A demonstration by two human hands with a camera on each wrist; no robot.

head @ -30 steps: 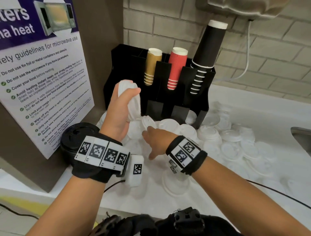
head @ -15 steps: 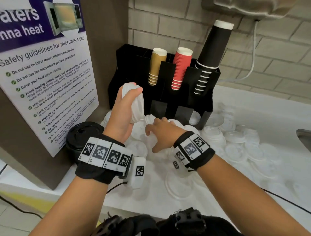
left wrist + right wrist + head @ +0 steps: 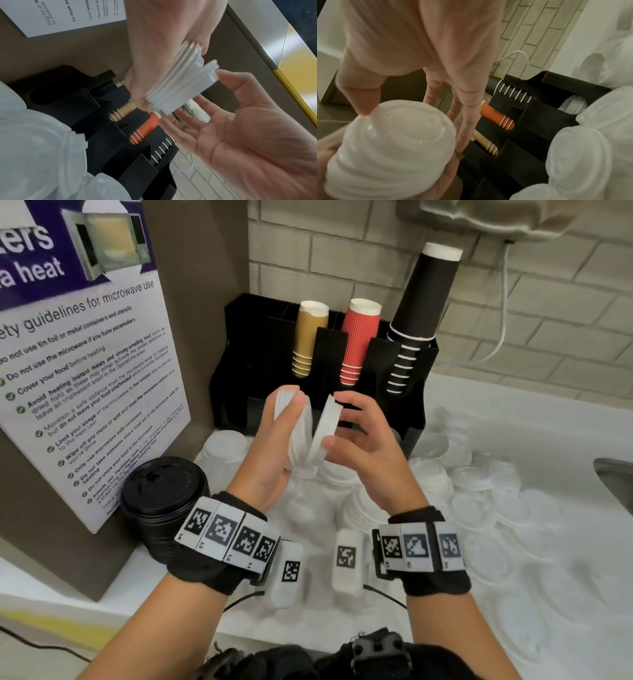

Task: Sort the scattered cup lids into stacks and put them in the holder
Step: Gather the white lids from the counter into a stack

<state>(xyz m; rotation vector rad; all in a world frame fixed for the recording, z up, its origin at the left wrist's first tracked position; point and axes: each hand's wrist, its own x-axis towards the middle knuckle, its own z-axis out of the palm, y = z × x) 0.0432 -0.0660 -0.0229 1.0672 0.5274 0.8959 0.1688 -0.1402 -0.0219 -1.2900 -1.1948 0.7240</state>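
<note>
The left hand (image 3: pixel 274 446) gripped a stack of lids (image 3: pixel 297 436) tilted open, so the right hand (image 3: pixel 370 450) could pinch another lid (image 3: pixel 325 426) onto it

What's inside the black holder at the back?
The black holder has stacks of gold cups, red cups and black cups. Their bottom ends are hidden inside it.

Poster (image 3: pixel 85 364): "guidelines for microwave use"
</note>
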